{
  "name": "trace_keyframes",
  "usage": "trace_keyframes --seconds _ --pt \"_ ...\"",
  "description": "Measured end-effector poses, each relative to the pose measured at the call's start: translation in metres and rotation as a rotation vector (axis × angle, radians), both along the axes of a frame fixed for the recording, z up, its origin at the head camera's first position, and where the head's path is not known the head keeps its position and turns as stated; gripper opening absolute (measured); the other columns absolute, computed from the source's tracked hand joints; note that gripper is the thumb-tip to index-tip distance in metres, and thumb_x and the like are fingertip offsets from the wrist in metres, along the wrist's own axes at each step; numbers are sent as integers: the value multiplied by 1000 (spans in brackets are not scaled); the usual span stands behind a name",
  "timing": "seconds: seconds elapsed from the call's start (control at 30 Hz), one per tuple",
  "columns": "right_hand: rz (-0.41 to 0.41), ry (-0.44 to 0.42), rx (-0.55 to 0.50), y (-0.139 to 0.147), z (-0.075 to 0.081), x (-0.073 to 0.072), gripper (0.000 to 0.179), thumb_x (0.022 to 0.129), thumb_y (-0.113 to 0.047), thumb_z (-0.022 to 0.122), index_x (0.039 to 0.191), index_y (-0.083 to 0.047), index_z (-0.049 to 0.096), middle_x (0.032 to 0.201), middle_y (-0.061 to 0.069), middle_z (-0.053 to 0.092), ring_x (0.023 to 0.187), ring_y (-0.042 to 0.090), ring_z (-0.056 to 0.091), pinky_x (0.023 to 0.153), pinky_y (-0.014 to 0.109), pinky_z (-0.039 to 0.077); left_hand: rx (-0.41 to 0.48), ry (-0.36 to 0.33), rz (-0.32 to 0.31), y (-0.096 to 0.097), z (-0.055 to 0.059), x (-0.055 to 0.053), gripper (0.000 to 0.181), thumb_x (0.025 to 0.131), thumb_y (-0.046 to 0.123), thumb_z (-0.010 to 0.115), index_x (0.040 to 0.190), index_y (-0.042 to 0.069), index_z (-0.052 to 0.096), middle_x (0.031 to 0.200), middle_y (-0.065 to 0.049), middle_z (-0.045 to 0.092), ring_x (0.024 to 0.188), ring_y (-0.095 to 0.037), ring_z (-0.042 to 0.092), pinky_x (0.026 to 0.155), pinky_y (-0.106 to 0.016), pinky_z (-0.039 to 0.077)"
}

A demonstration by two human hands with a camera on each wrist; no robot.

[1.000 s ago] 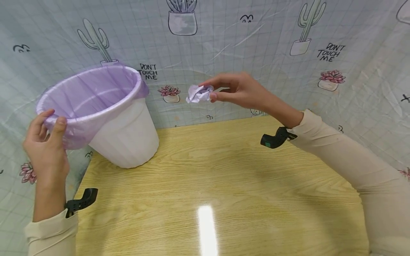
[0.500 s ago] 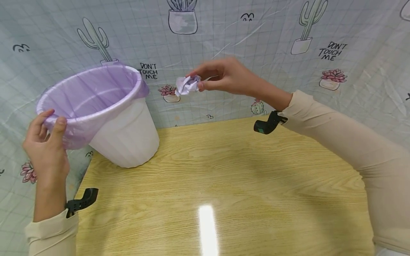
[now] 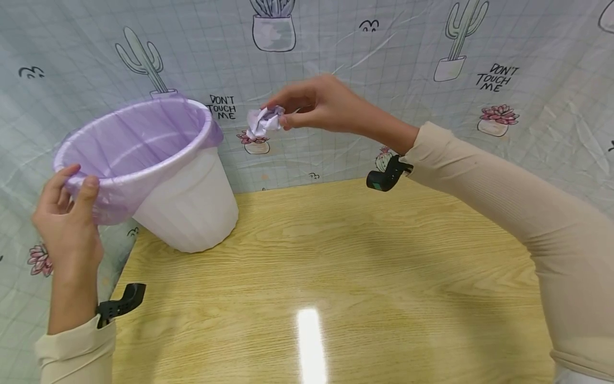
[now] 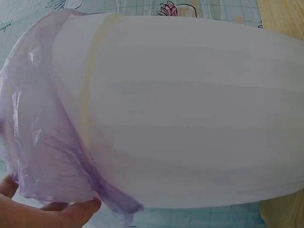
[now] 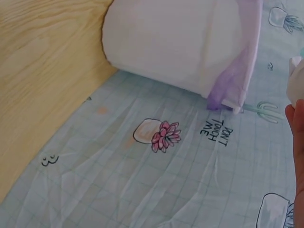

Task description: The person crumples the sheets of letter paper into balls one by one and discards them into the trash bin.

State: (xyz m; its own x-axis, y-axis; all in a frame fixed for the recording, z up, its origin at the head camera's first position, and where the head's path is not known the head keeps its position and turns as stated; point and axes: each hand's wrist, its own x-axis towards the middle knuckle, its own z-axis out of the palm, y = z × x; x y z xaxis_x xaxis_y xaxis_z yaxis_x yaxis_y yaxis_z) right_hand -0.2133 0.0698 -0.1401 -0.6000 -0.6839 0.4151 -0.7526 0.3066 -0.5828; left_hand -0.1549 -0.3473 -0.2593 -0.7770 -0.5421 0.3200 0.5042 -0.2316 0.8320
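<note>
A white trash can (image 3: 192, 202) lined with a purple plastic bag (image 3: 139, 138) stands at the left of the table, tilted toward the left hand. My left hand (image 3: 69, 218) grips its near-left rim, thumb and fingers over the bag's folded edge; the left wrist view shows the fingertips (image 4: 88, 209) against the purple film. In the air right of the can, my right hand (image 3: 321, 106) pinches a crumpled piece of white paper (image 3: 265, 121) between thumb and fingers. At the right wrist view's edge, part of the paper (image 5: 297, 83) shows. The can's bottom inside is hidden.
The wooden table (image 3: 307, 266) spreads below both hands, with a bright light reflection near its front. Behind it hangs a wall sheet (image 3: 326, 48) printed with cacti and lettering. Each wrist carries a black camera mount, such as the right mount (image 3: 386, 175).
My right hand has moved left and upward, bringing the crumpled paper nearer the trash can's rim. The left hand and the can stay practically where they were.
</note>
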Motion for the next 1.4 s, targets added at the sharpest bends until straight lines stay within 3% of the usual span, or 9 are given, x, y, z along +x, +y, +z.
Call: trace_keyframes --seconds 0.4,0.57,1.03,1.17,1.4 --pt "32 17 7 -23 6 -6 29 90 -10 65 119 -5 66 104 5 70 88 8 67 78 24 53 96 -18 -69 -2 1 1 42 77 -8 72 117 -2 63 137 -14 49 110 -23 53 79 -24 53" --pt "73 -17 -27 -34 8 -12 29 89 -9 65 117 -4 66 106 6 69 91 10 67 80 26 53 49 -45 -59 0 0 1 43 77 -6 74 119 1 63 138 -12 47 112 -23 50 79 -20 52" --pt "65 -59 86 -79 25 -27 30 90 -17 64 120 -14 67 110 -2 67 94 7 63 85 20 49 48 -10 -32 -1 2 4 42 78 -6 73 119 -1 62 136 -16 48 113 -26 50 77 -20 53" --pt "61 -45 126 -94 29 -37 31 90 -15 64 121 -13 66 113 -2 67 98 5 64 85 20 49 52 -10 -33 0 2 4 43 78 -5 73 119 -1 63 136 -16 48 113 -26 50 78 -20 53" --pt "73 -33 245 -128 34 -70 34 89 -24 66 123 -21 64 116 -6 64 99 7 58 87 17 45 77 2 -42 -1 5 3 41 77 -9 72 117 -2 63 134 -17 51 104 -23 53 79 -23 53"
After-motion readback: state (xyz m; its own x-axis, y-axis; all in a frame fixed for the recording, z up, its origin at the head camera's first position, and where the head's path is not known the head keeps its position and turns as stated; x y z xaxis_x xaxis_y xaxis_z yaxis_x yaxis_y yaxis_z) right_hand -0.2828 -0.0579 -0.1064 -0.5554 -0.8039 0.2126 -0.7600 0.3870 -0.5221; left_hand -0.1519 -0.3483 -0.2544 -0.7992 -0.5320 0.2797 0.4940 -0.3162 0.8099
